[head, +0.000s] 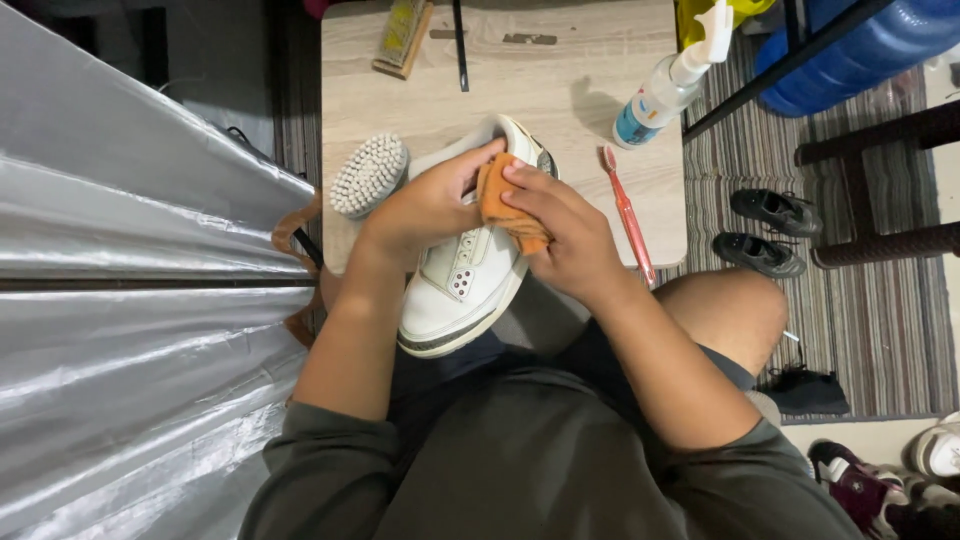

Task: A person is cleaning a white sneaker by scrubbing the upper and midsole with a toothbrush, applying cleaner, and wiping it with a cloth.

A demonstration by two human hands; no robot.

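Note:
A white sneaker (462, 290) rests with its toe towards me, partly on the small wooden table (560, 90) and partly over my lap. My left hand (425, 205) grips the sneaker's upper side near the collar. An orange cloth (505, 205) is pressed against the shoe's top by my right hand (565, 235), whose fingers are closed on it.
On the table lie a round white brush (368, 175), a red toothbrush (627, 215), a spray bottle (668, 85) and a wooden brush (402, 38). Silver sheeting (130, 300) fills the left. Black shoes (765, 232) sit on the striped rug at right, more shoes at bottom right.

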